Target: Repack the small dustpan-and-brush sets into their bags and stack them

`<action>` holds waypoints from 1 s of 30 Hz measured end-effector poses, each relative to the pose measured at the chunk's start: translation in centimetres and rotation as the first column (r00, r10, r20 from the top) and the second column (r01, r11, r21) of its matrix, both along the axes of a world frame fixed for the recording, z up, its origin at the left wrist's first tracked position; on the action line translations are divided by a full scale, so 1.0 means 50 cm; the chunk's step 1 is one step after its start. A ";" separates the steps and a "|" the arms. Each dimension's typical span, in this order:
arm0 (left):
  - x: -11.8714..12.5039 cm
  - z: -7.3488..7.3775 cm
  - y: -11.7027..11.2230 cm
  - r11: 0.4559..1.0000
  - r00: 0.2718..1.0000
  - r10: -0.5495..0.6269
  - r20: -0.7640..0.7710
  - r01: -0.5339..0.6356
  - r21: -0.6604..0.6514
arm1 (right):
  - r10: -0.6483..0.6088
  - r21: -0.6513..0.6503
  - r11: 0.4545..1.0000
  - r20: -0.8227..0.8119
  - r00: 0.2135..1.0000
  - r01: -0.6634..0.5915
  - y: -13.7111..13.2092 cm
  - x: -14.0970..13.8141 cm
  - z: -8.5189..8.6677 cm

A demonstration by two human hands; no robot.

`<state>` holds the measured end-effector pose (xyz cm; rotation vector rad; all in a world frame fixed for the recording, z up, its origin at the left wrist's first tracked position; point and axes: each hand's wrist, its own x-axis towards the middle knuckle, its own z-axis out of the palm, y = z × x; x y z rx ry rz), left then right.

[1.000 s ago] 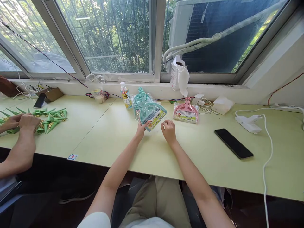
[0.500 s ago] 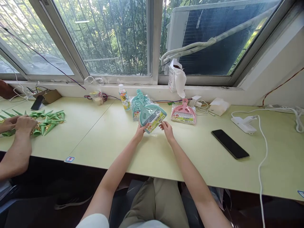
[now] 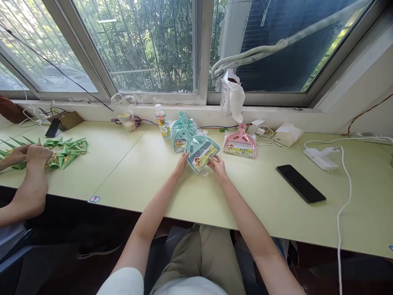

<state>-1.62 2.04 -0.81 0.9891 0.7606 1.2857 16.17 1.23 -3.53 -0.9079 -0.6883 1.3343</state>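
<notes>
Between my hands, a teal dustpan and brush set in clear wrap is held tilted above the table, its yellow label facing up. My left hand grips its left edge. At the lower right edge, my right hand has its fingers under the set and its thumb near the label. Just behind lie more wrapped teal dustpan sets, partly hidden by the held one. A pink dustpan and brush set, also wrapped, lies to the right.
A drink bottle stands behind on the left. On the right are a black phone and a white power strip with its cable. At far left a co-worker's hands work among green cones. A torn white box sits on the sill.
My right hand has come in from beside the teal set to hold its lower right edge. The set has turned slightly flatter. The whole view has shifted a little.
</notes>
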 end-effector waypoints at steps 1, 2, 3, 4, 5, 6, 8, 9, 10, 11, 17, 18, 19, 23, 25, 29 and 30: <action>-0.002 -0.006 0.006 0.999 0.999 0.042 0.000 -0.042 -0.026 | -0.019 -0.009 1.000 -0.013 1.000 0.019 -0.001 -0.005 -0.001; -0.003 -0.014 0.013 0.994 0.996 0.093 -0.006 -0.093 -0.064 | -0.039 -0.017 0.999 -0.022 0.999 0.038 -0.003 -0.010 -0.001; -0.005 -0.023 0.020 0.982 0.988 0.155 -0.014 -0.156 -0.103 | -0.058 -0.023 0.998 -0.029 0.998 0.057 -0.006 -0.015 0.000; -0.006 -0.032 0.027 0.966 0.975 0.219 -0.025 -0.221 -0.132 | -0.075 -0.023 0.997 -0.034 0.997 0.074 -0.009 -0.019 0.002; -0.007 -0.040 0.033 0.950 0.961 0.274 -0.033 -0.275 -0.144 | -0.093 -0.017 0.996 -0.037 0.995 0.092 -0.012 -0.024 0.005; -0.009 -0.046 0.039 0.939 0.950 0.311 -0.037 -0.313 -0.140 | -0.107 -0.008 0.994 -0.041 0.993 0.107 -0.016 -0.027 0.009; -0.011 -0.053 0.046 0.931 0.937 0.349 -0.022 -0.349 -0.107 | -0.123 0.011 0.992 -0.046 0.991 0.124 -0.025 -0.035 0.020; -0.011 -0.053 0.048 0.931 0.934 0.356 -0.004 -0.355 -0.090 | -0.128 0.020 0.991 -0.048 0.991 0.129 -0.030 -0.039 0.026; -0.012 -0.051 0.048 0.930 0.932 0.362 0.021 -0.360 -0.076 | -0.133 0.027 0.991 -0.048 0.990 0.135 -0.035 -0.043 0.032; -0.012 -0.047 0.048 0.927 0.927 0.372 0.052 -0.369 -0.063 | -0.138 0.036 0.989 -0.045 0.989 0.140 -0.041 -0.048 0.039; -0.010 -0.020 0.038 0.891 0.871 0.453 0.190 -0.450 -0.059 | -0.201 0.075 0.976 -0.028 0.979 0.202 -0.075 -0.079 0.067; -0.011 -0.017 0.037 0.886 0.863 0.462 0.203 -0.459 -0.067 | -0.200 0.069 0.977 -0.028 0.979 0.202 -0.077 -0.082 0.069; -0.012 -0.015 0.037 0.883 0.856 0.468 0.218 -0.464 -0.073 | -0.194 0.062 0.979 -0.026 0.981 0.195 -0.079 -0.084 0.070; -0.039 -0.004 0.047 0.865 0.829 0.499 0.251 -0.492 -0.095 | -0.132 0.040 0.990 -0.015 0.991 0.132 -0.074 -0.076 0.074; -0.075 0.003 0.057 0.816 0.785 0.578 0.224 -0.561 -0.138 | -0.097 0.033 0.995 -0.001 0.995 0.097 -0.067 -0.064 0.077; -0.192 0.014 0.071 0.557 0.561 0.826 0.046 -0.803 -0.211 | -0.082 0.009 0.997 -0.018 0.997 0.082 -0.047 -0.032 0.079; -0.225 0.014 0.070 0.503 0.518 0.855 -0.025 -0.841 -0.198 | -0.091 0.004 0.996 -0.038 0.995 0.091 -0.042 -0.023 0.078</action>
